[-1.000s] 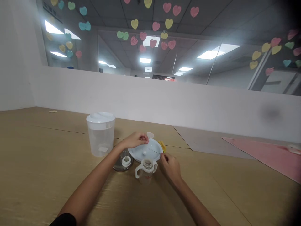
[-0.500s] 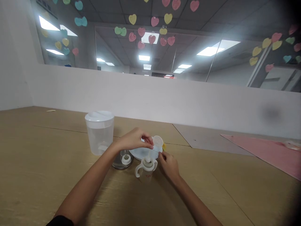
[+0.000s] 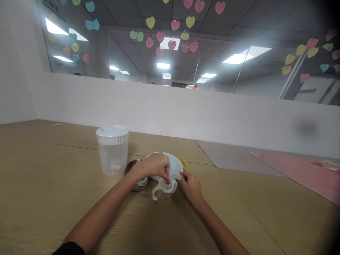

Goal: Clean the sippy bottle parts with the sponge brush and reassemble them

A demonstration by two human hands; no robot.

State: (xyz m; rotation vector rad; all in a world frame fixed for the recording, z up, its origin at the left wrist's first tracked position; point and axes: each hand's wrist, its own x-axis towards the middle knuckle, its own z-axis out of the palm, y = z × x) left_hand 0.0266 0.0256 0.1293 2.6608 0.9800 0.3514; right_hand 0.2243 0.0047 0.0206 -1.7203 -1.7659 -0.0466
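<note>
A clear baby bottle [image 3: 164, 199] with two white handles stands upright on the table in front of me. My left hand [image 3: 159, 165] is over its open mouth, thumb and fingers pinched together at the rim; what they pinch is hidden. To the right of the bottle, my right hand [image 3: 191, 186] is closed, its fingertips on the edge of a pale translucent piece [image 3: 175, 175]. Behind the bottle lies a light-blue plate [image 3: 174, 163]. Left of it, a round metal dish [image 3: 129, 169] with a white ring-shaped part [image 3: 143, 182] is partly covered by my left wrist.
A translucent lidded bucket [image 3: 113, 154] stands at the back left. Something yellow [image 3: 183, 163] lies by the plate's right edge. A pink mat [image 3: 300, 173] covers part of the table at the right. A white wall [image 3: 170, 109] with a window above closes the far side.
My left hand has come down from above the plate to the bottle's mouth. The round translucent disc that stood up behind my fingers no longer shows there. My right hand has barely moved.
</note>
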